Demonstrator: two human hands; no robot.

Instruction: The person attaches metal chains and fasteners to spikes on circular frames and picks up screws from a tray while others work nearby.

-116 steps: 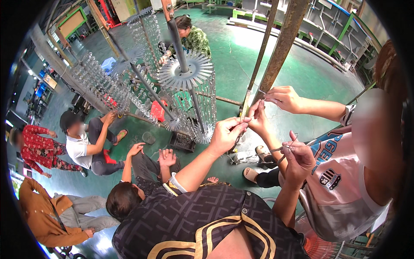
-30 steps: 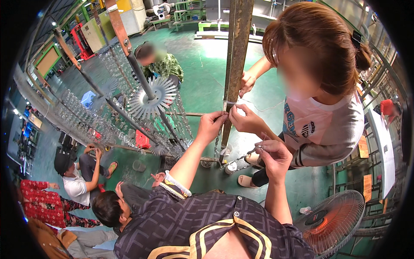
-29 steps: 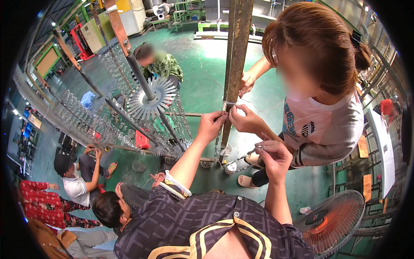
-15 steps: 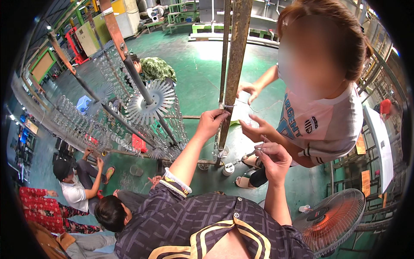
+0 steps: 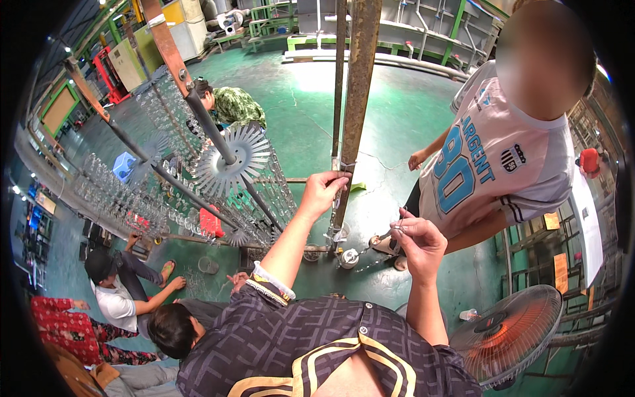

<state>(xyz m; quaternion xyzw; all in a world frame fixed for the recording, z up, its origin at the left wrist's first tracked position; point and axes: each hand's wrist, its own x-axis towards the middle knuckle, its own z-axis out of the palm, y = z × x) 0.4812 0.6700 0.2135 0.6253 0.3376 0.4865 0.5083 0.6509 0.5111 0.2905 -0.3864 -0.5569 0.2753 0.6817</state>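
Observation:
My left hand (image 5: 325,193) reaches to the rusty upright post (image 5: 359,86), its thumb and fingertips pinched against the near side. Whatever lies between those fingertips is too small to make out. A pale tie (image 5: 345,163) wraps the post just above them. To the right, my right hand (image 5: 421,241) is raised in the air, thumb and forefinger pinched on a thin strand (image 5: 385,234). The strand slants down to the left from the fingertips; its lower end blurs into the background. Left of my hands stands a slotted metal disc (image 5: 233,161) on a dark rod, with clear strings hanging around it.
A co-worker in a white shirt (image 5: 503,159) stands at the right. Several people sit or crouch at left, one in a black cap (image 5: 99,263). A fan (image 5: 506,337) stands at lower right. Below the post are a white container (image 5: 349,258) and a metal crossbar.
The co-worker at the right has straightened up and stepped back, drawing both hands away from the post. My hands have stayed nearly in place. The seated person in the cap has lowered an arm.

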